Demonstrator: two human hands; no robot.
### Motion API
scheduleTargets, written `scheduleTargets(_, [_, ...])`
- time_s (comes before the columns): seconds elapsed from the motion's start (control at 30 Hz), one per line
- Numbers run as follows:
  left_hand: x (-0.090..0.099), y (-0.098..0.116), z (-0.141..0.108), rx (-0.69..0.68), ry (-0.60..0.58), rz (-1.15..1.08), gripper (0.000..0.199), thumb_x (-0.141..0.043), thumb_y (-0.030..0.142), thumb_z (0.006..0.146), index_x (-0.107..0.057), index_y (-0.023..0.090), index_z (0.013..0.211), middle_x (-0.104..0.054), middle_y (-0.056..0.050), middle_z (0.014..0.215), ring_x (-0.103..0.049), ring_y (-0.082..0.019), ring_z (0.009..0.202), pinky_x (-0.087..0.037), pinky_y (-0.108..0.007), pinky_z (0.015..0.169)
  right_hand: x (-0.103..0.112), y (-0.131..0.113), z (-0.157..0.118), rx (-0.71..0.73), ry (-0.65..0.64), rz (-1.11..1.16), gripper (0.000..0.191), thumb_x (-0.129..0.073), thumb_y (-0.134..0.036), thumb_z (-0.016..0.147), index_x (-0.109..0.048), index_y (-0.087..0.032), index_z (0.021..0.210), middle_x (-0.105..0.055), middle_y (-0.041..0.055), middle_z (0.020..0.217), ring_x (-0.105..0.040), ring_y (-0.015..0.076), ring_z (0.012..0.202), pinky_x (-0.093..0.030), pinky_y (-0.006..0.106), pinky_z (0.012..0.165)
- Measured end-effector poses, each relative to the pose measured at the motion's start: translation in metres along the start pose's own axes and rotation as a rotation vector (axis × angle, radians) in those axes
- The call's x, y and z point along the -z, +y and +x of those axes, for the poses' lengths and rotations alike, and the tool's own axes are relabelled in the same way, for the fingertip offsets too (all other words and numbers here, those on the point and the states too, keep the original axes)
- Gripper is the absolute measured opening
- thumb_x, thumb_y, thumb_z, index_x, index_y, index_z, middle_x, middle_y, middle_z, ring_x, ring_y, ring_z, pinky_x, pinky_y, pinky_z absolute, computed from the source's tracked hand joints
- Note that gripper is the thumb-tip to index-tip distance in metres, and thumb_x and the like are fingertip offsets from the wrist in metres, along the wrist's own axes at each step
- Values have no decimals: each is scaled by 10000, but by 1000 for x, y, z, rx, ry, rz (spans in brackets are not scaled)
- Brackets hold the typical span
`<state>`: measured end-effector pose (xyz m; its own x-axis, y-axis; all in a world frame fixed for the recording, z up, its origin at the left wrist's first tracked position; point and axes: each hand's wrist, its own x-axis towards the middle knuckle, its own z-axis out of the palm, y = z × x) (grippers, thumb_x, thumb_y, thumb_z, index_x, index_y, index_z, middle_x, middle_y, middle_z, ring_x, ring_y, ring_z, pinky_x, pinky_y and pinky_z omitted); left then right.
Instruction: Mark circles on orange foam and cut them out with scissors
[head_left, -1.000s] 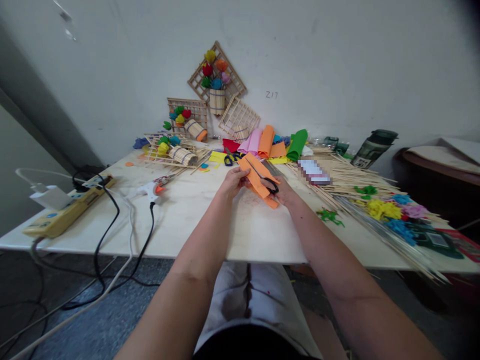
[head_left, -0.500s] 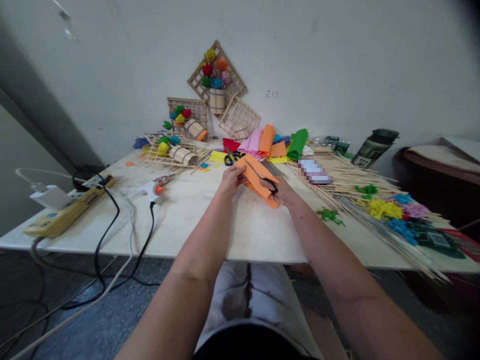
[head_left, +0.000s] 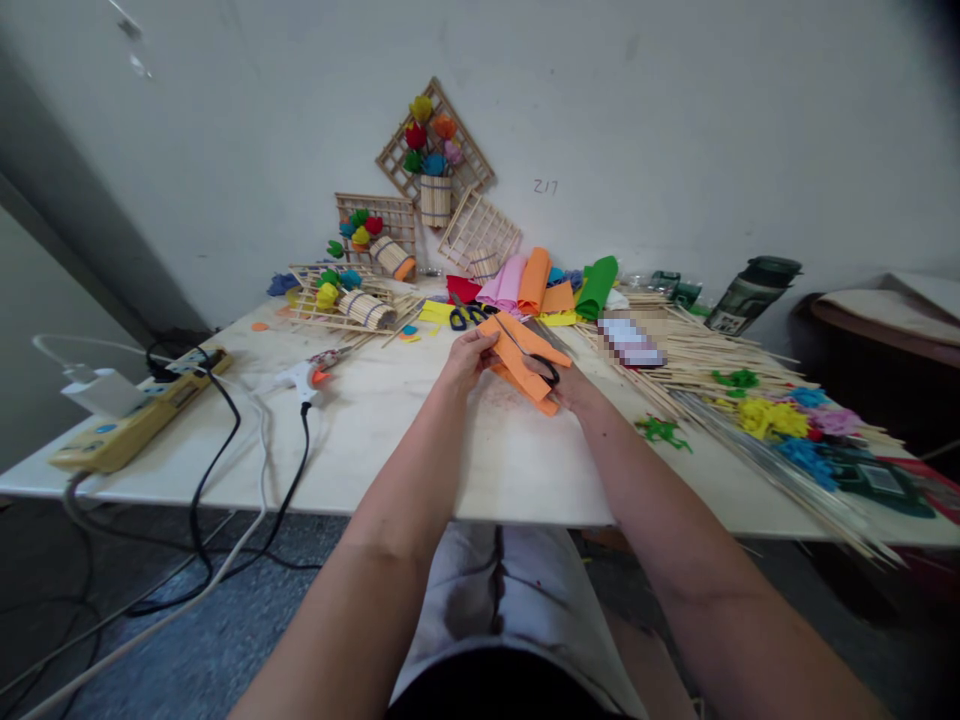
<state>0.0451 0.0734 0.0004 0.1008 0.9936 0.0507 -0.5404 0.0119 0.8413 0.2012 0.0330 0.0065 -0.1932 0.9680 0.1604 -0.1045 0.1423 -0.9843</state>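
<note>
Apparently mid-cut. Left hand (head_left: pixel 474 355) pinches orange paper (head_left: pixel 516 364) above middle of table (head_left: pixel 375 420); right hand (head_left: pixel 574 386) grips scissors (head_left: pixel 550 363), blades (head_left: pixel 513 337) lying along it. I judge next move calls for steady hold, straight snip.

Soft, dim light fades toward blurred edges.

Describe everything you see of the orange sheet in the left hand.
The orange sheet is plain and matte, like crepe paper or thin felt. It shows at least two layers, folded or stacked, I can't tell which. It slants, its left edge gripped by the left hand; the scissors in the right hand show across its upper face. Whether it touches the table is unclear.
</note>
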Motion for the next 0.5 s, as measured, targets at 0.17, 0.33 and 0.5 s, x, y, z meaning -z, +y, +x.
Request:
scheduleTargets(0.17, [-1, 0, 0, 7, -22, 7, 187, -739, 144, 659, -554, 122, 671, -617, -5, 603, -576, -93, 517, -499, -216, 537, 3, 4, 2, 7, -11, 67, 456, -785, -415, 558, -636, -254, 958, -697, 42, 946, -631, 237, 964, -540, 330, 757])
scheduleTargets(0.33, [-1, -1, 1, 7, -13, 2, 179, -728, 138, 653, -551, 127, 666, -617, 3, 594, -575, -93, 511, -499, -211, 522, 3, 3, 1, 5, -7, 50, 431, -777, -382, 583, -635, -232, 961, -701, 32, 889, -629, 231, 972, -530, 318, 787])
scheduleTargets(0.5, [-1, 0, 1, 9, -11, 0, 152, -713, 128, 661, -562, 125, 680, -627, -3, 607, -580, -98, 518, -498, -213, 528, 3, 2, 2, 10, 42, -25, 399, -768, -389, 583, -629, -242, 927, -687, 21, 804, -639, 223, 893, -535, 305, 725])
